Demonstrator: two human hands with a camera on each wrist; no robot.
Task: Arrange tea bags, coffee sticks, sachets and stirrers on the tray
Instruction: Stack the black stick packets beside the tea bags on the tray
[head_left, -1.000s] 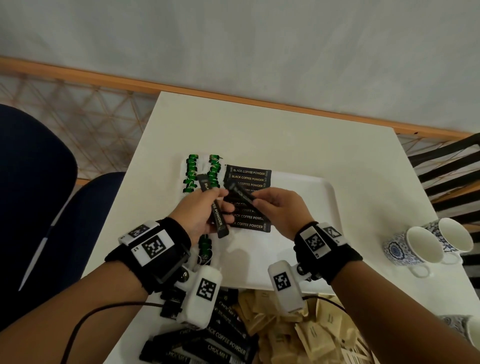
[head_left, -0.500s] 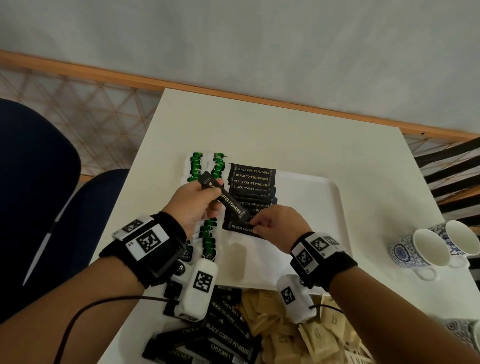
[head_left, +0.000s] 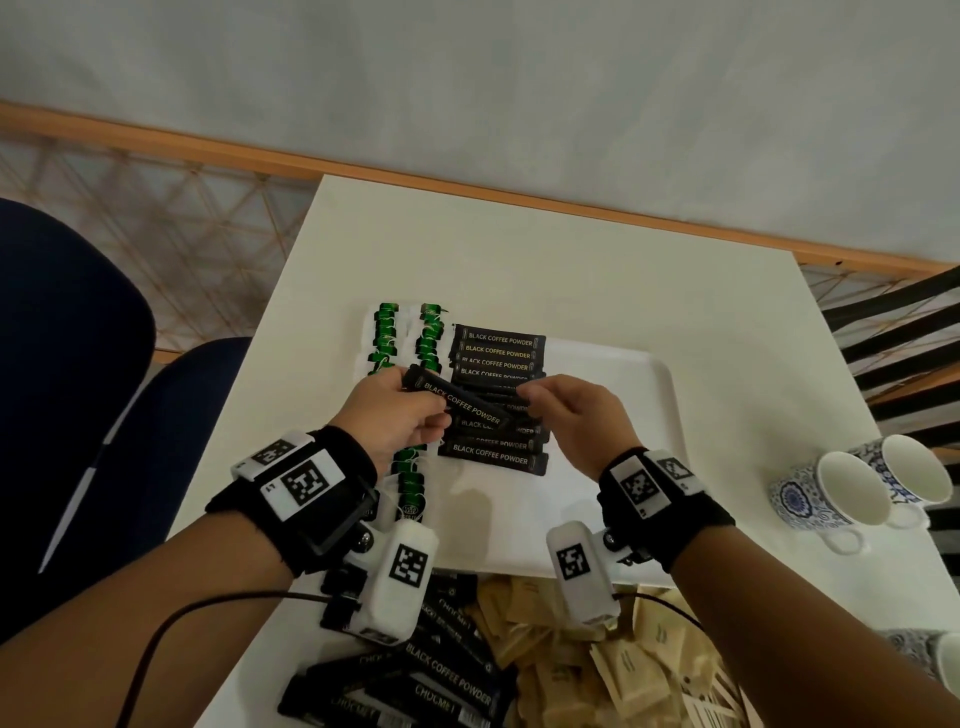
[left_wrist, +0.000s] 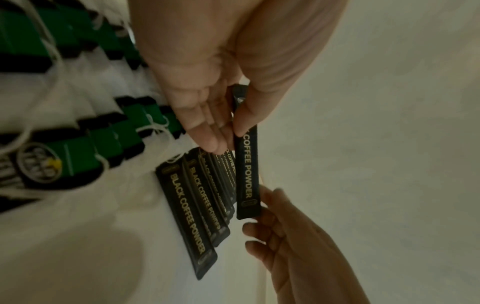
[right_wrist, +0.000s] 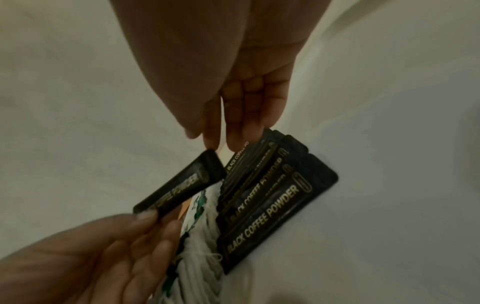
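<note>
Under both hands (head_left: 498, 415), white surface (head_left: 571, 270) carrying white tray (head_left: 623, 395). Beneath hands, row of coffee sticks (head_left: 493, 457) lying overlapped on tray; tea bags (head_left: 387, 338) lining up just left of them. Nearer than wrists, loose sticks (head_left: 447, 680) and tan sachets (head_left: 597, 675) piling on surface. Left hand (head_left: 387, 415) pinching one coffee stick (head_left: 460, 405) above row. Right hand (head_left: 576, 415) reaching toward stick's free end, fingers relaxed, holding nothing.

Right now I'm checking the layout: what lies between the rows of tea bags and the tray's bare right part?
The column of black coffee sticks lies between the tea bags and the bare tray, in the head view.
</note>
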